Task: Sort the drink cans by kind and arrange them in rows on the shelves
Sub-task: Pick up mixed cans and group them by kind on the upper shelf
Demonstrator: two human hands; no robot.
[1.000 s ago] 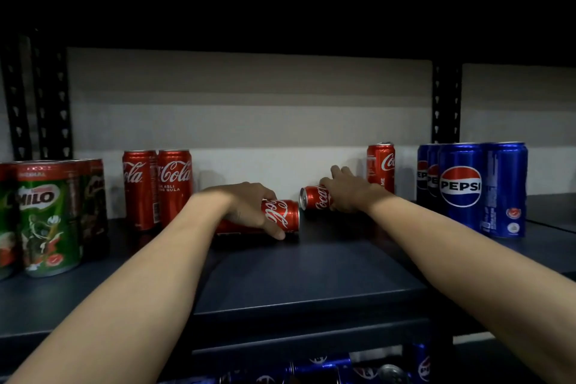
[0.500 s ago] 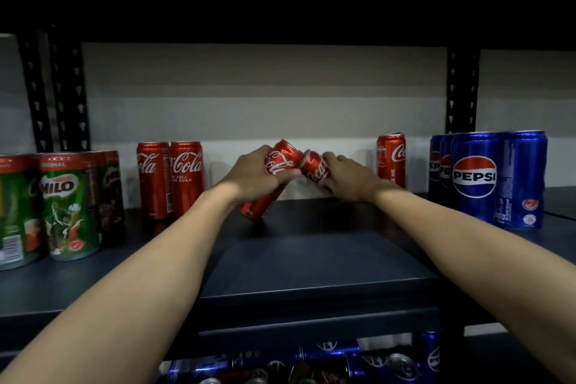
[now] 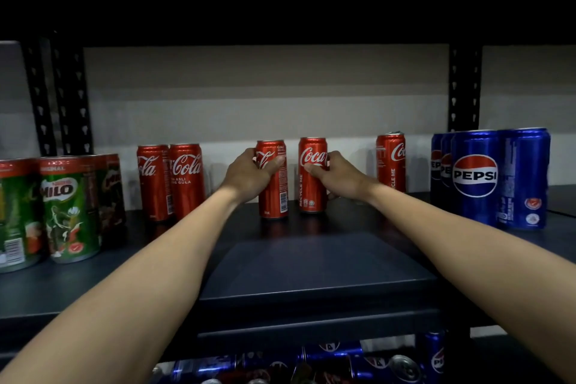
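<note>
Dark metal shelving (image 3: pixel 311 265) fills the view, with a pale wall behind it and a black upper shelf overhead. Far out to the left of the left hand stand the green Milo cans (image 3: pixel 71 209), and nearer to it, though apart from it, a pair of upright Coca-Cola cans (image 3: pixel 171 181). The left hand (image 3: pixel 249 174) has its fingers and thumb curled round the upper half of one Coke can (image 3: pixel 274 184); just beside it, the right hand (image 3: pixel 338 178) wraps the upper half of a second Coke can (image 3: pixel 312 178), thumb across the logo. Both held cans stand upright, long axis vertical, tops up, bases on or just at the shelf; whether they carry full weight yet cannot be told. Their labels face roughly forward, the left one turned a little aside. To the right of the right hand stands a lone Coke can (image 3: pixel 390 165), and beyond that the blue Pepsi cans (image 3: pixel 489 178). Below the forearms, loose cans (image 3: pixel 311 365) lie jumbled on a lower level. The step in hand seems to be lining up the Cokes: it would go best if both cans were slid leftward while kept vertical, bases flat on the shelf, until they sit touching the standing pair, gripped low enough not to tip, and let go only once steady.
</note>
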